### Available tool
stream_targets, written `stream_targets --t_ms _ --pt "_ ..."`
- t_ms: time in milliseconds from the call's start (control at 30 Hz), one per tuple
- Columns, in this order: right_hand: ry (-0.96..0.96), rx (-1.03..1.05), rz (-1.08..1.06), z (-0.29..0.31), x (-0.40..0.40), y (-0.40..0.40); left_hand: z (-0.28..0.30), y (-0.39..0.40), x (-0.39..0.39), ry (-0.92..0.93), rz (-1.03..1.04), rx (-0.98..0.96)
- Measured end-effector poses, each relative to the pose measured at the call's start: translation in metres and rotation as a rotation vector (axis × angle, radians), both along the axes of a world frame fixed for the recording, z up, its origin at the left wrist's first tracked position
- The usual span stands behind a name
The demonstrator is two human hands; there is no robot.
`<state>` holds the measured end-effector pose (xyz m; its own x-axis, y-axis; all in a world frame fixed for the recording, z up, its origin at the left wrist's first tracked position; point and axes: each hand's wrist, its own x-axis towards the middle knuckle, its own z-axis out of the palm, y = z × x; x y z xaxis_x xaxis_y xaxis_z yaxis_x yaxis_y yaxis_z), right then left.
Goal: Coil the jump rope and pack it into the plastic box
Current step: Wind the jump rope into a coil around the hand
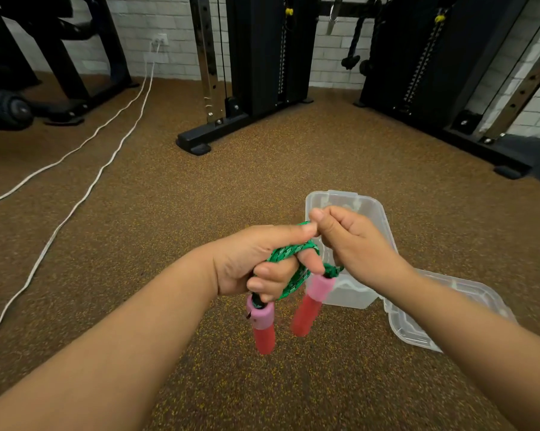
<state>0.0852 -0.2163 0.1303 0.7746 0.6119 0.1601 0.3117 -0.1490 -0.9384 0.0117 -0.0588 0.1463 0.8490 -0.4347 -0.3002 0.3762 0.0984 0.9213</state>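
The green braided jump rope (288,251) is bunched in loops around the fingers of my left hand (256,259), which grips it above the floor. Two red handles with pink caps hang below that hand, one handle (262,325) on the left and the other handle (310,303) on the right, blurred. My right hand (352,241) pinches the rope's top end right beside my left thumb. The clear plastic box (355,209) stands open on the floor behind both hands, partly hidden by them. Its clear lid (417,331) lies to the right under my right forearm.
Speckled brown rubber floor all around. Two white cables (85,194) run across the floor at the left. A black cable machine base (197,144) stands ahead, another black rack foot (508,172) sits at the right, and a bench frame (60,113) is far left.
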Motion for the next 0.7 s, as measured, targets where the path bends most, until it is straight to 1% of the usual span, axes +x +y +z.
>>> stream_targets --t_ms 200,267,433,500,700 --pt "0.108 0.032 -0.01 -0.028 -0.005 0.001 0.004 0.006 0.005 0.045 0.211 -0.267" --pt "0.15 0.005 -0.006 -0.037 -0.006 -0.001 0.005 0.01 0.008 0.041 0.291 -0.321" --pt "0.226 -0.04 0.048 -0.046 -0.011 -0.003 0.001 0.01 0.01 0.047 0.442 -0.306" --pt "0.219 -0.072 0.072 -0.05 -0.014 -0.002 0.0 0.009 0.011 0.046 0.48 -0.304" --pt "0.228 -0.12 0.077 -0.056 -0.022 0.005 0.001 0.008 0.013 0.018 0.495 -0.279"
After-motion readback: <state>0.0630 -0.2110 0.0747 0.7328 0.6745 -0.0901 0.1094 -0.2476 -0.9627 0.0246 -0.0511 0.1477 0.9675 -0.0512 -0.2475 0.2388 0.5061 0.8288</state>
